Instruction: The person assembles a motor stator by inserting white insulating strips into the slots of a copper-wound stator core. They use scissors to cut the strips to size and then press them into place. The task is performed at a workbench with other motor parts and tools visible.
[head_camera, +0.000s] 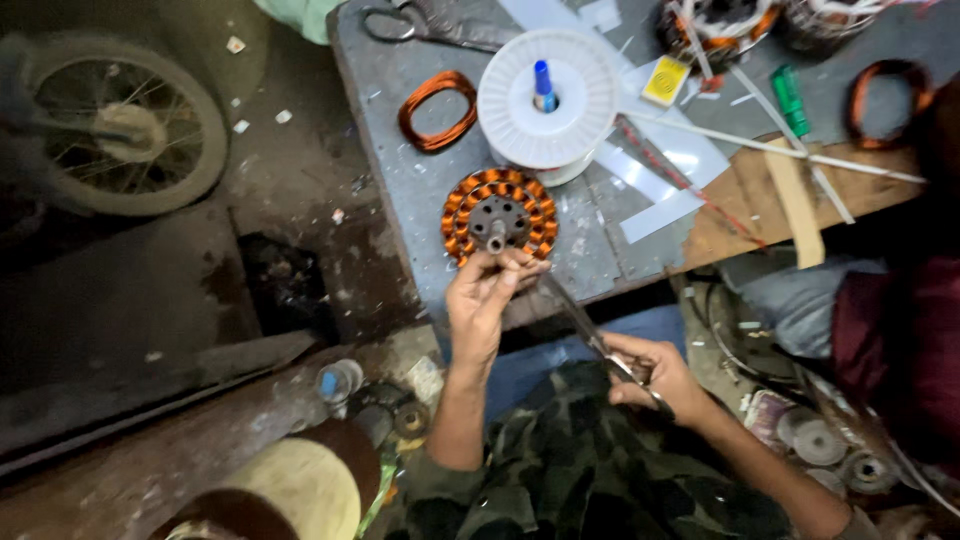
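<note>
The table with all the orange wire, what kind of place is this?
Probably a small repair workshop for fan or motor windings. The left hand touches a copper-wound stator on the grey table, beside a white wire spool and loose copper coil.

Around the white spool (546, 98): one wound stator (498, 215) just below, two loose copper coils (437, 110) (890, 100) flanking, one pair of scissors (425, 24) above-left
</note>
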